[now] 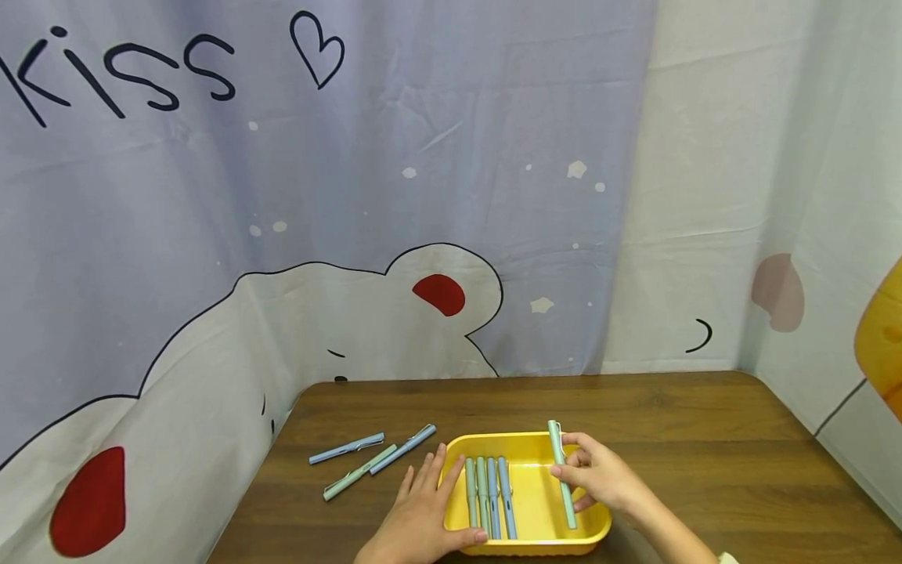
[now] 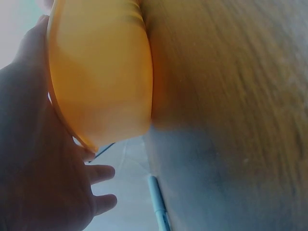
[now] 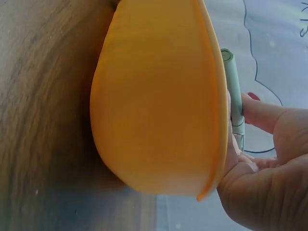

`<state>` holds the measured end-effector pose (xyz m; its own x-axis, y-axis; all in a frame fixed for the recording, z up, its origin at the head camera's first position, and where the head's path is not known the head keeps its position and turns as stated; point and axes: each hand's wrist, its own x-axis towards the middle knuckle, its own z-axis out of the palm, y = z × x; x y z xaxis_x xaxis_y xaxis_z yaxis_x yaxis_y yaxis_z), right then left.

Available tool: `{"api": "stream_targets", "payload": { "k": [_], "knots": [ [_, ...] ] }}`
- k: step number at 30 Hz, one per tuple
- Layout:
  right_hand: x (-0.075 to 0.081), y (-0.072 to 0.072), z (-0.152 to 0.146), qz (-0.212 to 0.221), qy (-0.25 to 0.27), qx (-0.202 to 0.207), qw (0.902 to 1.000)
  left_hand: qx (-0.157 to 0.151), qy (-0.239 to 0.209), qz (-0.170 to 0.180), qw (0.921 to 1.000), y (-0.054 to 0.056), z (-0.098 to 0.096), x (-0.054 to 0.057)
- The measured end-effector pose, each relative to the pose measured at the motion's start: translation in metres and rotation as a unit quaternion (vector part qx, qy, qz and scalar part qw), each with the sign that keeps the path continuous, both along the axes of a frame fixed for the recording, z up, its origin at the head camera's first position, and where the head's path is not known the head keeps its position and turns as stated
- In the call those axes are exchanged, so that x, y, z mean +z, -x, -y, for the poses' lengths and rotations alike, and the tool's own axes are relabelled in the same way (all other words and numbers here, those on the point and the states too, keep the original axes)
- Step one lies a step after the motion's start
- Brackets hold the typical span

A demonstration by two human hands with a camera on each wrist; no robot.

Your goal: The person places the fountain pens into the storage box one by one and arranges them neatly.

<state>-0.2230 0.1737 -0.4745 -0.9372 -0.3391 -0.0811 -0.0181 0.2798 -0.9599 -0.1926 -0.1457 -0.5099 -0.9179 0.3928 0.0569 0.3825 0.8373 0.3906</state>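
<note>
A yellow tray (image 1: 535,542) stands on the table, with two green pens (image 1: 471,493) and two blue pens (image 1: 492,501) side by side in its left part. My right hand (image 1: 599,474) pinches another green pen (image 1: 561,474) above the tray's right side, thumb in front and fingers behind. In the right wrist view that green pen (image 3: 233,86) shows past the tray's rim. My left hand (image 1: 423,517) rests on the tray's left edge with fingers spread and fairly straight. The left wrist view shows this hand (image 2: 48,159) along the rim of the tray (image 2: 101,72).
Left of the tray lie two blue pens (image 1: 347,448) and a green pen (image 1: 359,473) on the brown wooden table (image 1: 669,415). A printed curtain (image 1: 451,196) hangs behind the table and along its sides.
</note>
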Motion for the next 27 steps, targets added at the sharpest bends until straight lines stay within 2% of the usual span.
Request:
{"api": "stream_targets", "payload": {
  "k": [27],
  "knots": [
    [-0.012, 0.001, 0.028, 0.011, 0.022, 0.01, 0.9997, 0.002, 0.0, -0.004, 1.0, 0.0, -0.001, 0.0]
  ]
}}
